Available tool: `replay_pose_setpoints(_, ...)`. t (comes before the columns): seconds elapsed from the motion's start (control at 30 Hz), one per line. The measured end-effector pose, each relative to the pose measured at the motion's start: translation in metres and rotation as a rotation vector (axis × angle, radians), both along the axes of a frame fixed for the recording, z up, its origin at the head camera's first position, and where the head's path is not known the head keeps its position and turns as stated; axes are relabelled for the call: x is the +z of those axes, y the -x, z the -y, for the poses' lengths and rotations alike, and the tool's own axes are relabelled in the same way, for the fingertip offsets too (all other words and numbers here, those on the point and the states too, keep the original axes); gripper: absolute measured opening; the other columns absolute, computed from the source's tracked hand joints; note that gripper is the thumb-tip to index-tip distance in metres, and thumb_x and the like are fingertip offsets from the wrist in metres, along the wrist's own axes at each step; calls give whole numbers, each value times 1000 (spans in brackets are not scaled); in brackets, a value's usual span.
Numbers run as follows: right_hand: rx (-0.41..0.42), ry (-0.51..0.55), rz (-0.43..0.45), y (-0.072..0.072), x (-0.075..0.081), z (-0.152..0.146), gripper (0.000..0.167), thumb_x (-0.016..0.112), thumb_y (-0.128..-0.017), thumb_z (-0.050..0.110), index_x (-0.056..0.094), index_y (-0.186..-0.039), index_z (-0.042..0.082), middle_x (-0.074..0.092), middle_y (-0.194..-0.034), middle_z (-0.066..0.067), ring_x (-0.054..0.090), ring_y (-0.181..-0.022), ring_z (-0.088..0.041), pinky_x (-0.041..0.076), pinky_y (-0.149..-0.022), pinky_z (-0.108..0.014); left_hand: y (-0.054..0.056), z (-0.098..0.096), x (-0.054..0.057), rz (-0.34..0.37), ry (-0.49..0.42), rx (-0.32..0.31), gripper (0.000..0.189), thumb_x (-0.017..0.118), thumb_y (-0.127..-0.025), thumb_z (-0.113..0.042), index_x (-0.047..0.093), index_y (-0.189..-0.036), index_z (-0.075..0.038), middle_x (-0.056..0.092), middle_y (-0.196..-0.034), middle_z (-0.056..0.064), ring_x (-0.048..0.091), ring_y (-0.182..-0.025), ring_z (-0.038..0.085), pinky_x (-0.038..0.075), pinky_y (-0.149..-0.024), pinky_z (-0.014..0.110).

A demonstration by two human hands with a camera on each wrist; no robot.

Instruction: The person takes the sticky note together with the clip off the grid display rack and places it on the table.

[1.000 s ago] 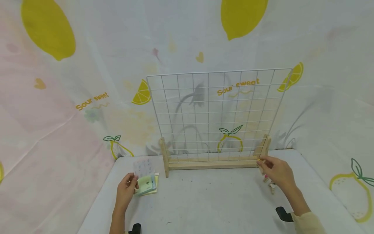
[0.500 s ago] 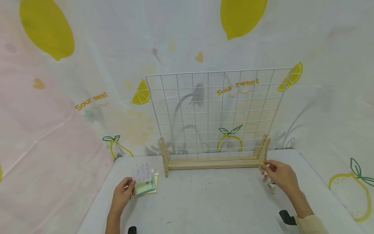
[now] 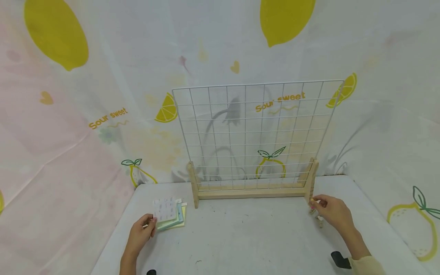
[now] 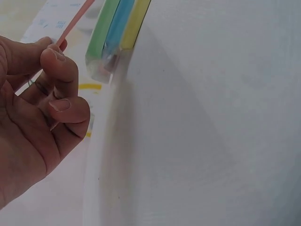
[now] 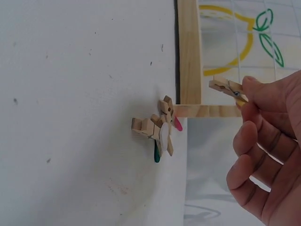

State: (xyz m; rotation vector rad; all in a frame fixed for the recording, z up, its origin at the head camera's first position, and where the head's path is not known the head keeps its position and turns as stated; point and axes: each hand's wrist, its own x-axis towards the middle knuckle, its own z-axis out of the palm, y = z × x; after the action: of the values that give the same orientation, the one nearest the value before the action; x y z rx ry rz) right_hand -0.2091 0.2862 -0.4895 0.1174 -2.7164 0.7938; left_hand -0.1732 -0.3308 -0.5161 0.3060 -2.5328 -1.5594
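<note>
My left hand (image 3: 139, 233) pinches a thin pad with a printed white face (image 3: 165, 209) between thumb and fingers. In the left wrist view its edge (image 4: 75, 21) is pink. The held pad is above and beside a stack of pads with green (image 4: 101, 35), blue (image 4: 118, 26) and yellow (image 4: 136, 21) edges. At the right, my right hand (image 3: 335, 214) pinches a small wooden clothespin (image 5: 225, 86), yellow at its underside. Below it on the table are other clothespins, one with a green piece (image 5: 145, 128) and one with a pink piece (image 5: 166, 104).
A white wire grid (image 3: 245, 133) stands upright in a wooden base (image 3: 252, 194) at the back of the white table (image 3: 247, 236). Cloth printed with lemons (image 3: 287, 19) hangs behind and at the sides.
My left hand has drawn toward me and left, tilting the pad so its printed face shows over the stack. My right hand has moved down and slightly right, away from the stand's base.
</note>
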Motion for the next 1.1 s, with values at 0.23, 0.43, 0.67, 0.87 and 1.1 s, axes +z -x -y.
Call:
replay_pose_setpoints(0.23,11,-22,86,0,-5,-5,28,72,-90,29,73,-100,2,62,-74,1,50,-61,-14,39,-48,-32,-2,5,-1,50,42,-5,17,56,-100,-10,60,-107,5,56,-70,7,48,-53,15,36,-46,23)
replay_pose_setpoints(0.43,23,-22,130,0,-4,-5,25,72,-91,28,74,-95,3,61,-73,1,49,-62,-16,39,-49,-33,-3,9,-3,119,115,-15,19,54,-100,-11,60,-108,6,56,-72,6,50,-59,18,39,-50,26)
replay_pose_setpoints(0.67,19,-12,223,-2,-4,-6,26,70,-91,26,74,-99,2,61,-76,0,49,-63,-17,39,-51,-33,-5,11,-6,165,183,-41,21,55,-99,-13,59,-106,6,57,-74,5,52,-60,19,42,-53,27)
replay_pose_setpoints(0.87,15,-3,237,-1,-9,-8,24,70,-91,23,74,-99,1,62,-76,-1,50,-63,-17,39,-51,-33,-6,11,-4,191,219,-44,25,56,-100,-17,60,-107,7,57,-73,4,52,-61,18,42,-54,27)
replay_pose_setpoints(1.1,5,-22,264,0,-12,-10,24,69,-90,22,73,-99,0,64,-78,-3,52,-65,-17,41,-53,-34,-7,10,-2,223,283,-51,28,55,-100,-22,62,-105,6,57,-72,3,51,-64,17,42,-57,28)
